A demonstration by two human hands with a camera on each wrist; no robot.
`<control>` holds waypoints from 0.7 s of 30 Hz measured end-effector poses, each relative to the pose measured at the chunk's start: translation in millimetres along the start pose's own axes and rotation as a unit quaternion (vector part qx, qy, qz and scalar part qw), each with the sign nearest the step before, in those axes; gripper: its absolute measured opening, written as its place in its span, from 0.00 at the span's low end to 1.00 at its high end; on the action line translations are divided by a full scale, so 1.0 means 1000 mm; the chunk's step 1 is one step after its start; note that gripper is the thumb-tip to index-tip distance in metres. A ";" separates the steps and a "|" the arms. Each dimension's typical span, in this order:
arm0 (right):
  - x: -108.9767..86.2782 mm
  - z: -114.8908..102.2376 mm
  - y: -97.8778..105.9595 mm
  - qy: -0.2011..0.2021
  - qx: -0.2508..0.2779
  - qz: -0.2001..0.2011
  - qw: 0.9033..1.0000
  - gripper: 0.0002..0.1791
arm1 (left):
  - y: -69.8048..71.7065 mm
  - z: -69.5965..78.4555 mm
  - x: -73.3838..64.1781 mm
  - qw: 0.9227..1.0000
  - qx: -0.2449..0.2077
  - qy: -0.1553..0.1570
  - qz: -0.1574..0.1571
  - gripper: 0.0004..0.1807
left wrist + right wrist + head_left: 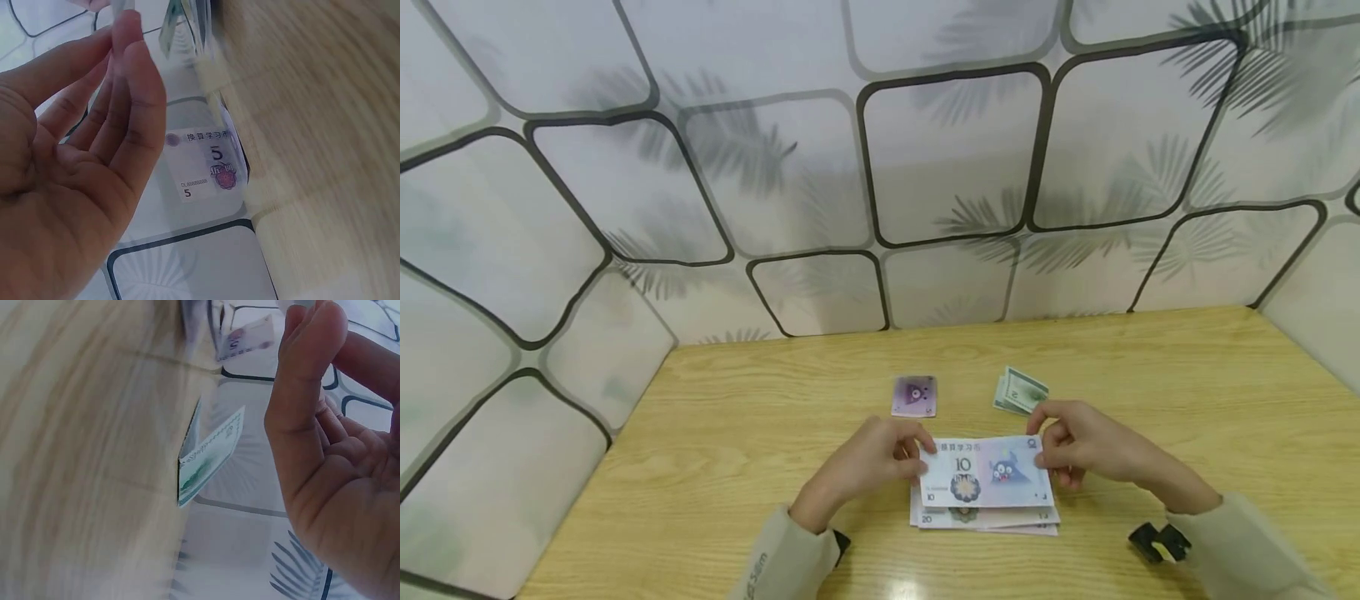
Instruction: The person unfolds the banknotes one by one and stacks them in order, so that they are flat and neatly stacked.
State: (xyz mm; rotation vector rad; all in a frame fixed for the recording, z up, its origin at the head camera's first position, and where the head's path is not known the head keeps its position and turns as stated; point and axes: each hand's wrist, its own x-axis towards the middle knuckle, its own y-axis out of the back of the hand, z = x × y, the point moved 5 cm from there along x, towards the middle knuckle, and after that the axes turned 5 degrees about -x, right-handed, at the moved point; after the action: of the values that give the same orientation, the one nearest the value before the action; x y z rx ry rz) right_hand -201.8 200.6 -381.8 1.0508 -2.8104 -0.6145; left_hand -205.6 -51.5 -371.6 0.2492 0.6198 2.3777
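A play banknote (985, 492) marked 10, with a blue cartoon figure, is stretched between both hands. My left hand (880, 454) pinches its left edge, and my right hand (1086, 446) pinches the right edge. Below it, partly covered, lies a note (940, 520) marked 20, with a pinkish edge (1047, 531) of another showing underneath. Beyond the left hand is a folded purple note (914, 396), whose 5 is readable on the same purple note (200, 165) in the left wrist view. A folded green note (1022, 390) stands just past the right fingers, its halves spread apart in the right wrist view.
The wood-grain table (737, 467) reaches back to a pale wall covering (947, 158) with dark rounded outlines and leaf prints. Similar panels rise at the left and right sides. A black strap piece (1159, 543) sits at the right sleeve.
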 end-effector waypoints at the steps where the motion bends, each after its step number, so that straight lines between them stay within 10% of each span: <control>1: 0.001 0.001 -0.001 -0.005 0.000 0.000 1.000 0.13 | -0.001 -0.001 0.000 1.000 0.012 0.002 -0.003 0.07; 15: 0.003 0.000 -0.009 -0.006 -0.061 -0.005 0.998 0.12 | -0.011 -0.004 -0.001 0.987 0.154 0.029 -0.031 0.09; 21: 0.002 -0.010 -0.011 0.056 -0.262 0.061 0.962 0.21 | -0.012 0.000 -0.004 0.971 0.236 0.028 -0.035 0.36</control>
State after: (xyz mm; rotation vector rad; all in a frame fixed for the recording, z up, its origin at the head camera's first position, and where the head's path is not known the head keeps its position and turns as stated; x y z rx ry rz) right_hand -194.9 188.5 -377.2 0.7724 -2.3815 -1.1560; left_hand -195.8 -45.5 -377.7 0.3591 1.2003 2.1445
